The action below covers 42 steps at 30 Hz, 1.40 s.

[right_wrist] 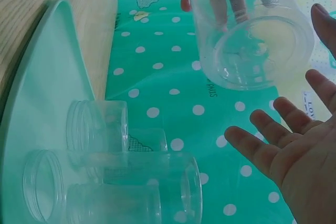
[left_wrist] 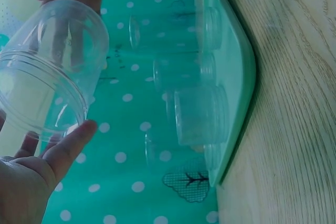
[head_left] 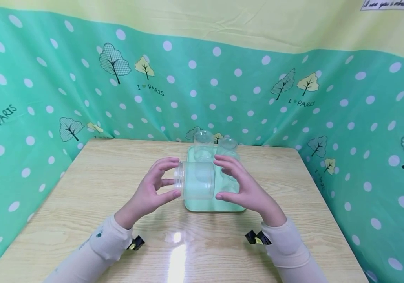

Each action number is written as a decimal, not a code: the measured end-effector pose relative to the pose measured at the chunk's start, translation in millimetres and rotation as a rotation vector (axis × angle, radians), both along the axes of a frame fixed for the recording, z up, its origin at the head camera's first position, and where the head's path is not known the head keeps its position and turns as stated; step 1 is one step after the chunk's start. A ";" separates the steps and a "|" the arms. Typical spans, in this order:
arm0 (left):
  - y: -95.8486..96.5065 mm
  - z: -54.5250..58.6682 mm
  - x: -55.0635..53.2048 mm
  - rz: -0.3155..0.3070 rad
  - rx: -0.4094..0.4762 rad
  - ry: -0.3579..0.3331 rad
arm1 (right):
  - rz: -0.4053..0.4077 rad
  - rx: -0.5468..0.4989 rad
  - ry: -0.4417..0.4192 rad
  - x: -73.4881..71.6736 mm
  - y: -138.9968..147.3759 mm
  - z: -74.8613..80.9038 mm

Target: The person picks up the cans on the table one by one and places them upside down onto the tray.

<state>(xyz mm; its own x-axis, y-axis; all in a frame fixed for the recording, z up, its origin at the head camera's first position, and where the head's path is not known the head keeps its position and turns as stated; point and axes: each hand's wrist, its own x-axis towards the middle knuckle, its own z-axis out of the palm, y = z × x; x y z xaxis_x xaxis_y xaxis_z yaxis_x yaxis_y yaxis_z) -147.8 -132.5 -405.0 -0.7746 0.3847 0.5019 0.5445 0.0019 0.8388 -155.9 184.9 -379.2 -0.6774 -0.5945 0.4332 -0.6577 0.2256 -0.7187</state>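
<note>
A clear plastic jar (head_left: 197,181) is held on its side above a pale green tray (head_left: 216,206), its threaded mouth toward the left. My left hand (head_left: 152,188) grips it round the mouth, thumb at the front and fingers at the back. By the jar's base, my right hand (head_left: 244,182) is spread, its fingers apart from the plastic in the right wrist view. The base (right_wrist: 247,53) faces the right palm. Several similar clear jars, such as one jar (left_wrist: 199,115) in the left wrist view, stand on the tray with threaded mouths down.
The tray sits on a light wood table (head_left: 117,173), toward its far edge. Behind the table hangs a green dotted curtain (head_left: 202,94) with printed trees. Two of the clear jars, a left one (head_left: 203,143) and a right one (head_left: 227,147), rise at the tray's back.
</note>
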 end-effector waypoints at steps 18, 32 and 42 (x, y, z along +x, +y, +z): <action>1.7 -1.5 1.6 -0.033 0.056 0.049 | 0.098 -0.124 -0.065 -4.0 -8.4 -10.3; 5.9 -2.6 6.0 -0.043 0.078 0.032 | 0.124 -0.140 -0.149 -2.5 -14.3 -14.1; 7.0 -3.4 5.8 -0.038 0.105 0.029 | 0.107 -0.173 -0.111 -3.5 -16.0 -15.7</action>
<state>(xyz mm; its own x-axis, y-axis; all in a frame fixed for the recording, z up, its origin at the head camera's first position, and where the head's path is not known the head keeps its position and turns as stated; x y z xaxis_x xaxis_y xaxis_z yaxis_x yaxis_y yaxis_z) -142.0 -125.5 -408.4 -0.7453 0.3576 0.5628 0.5663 -0.1061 0.8173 -159.3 169.0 -394.9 -0.6634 -0.5890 0.4615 -0.5859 0.0253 -0.8100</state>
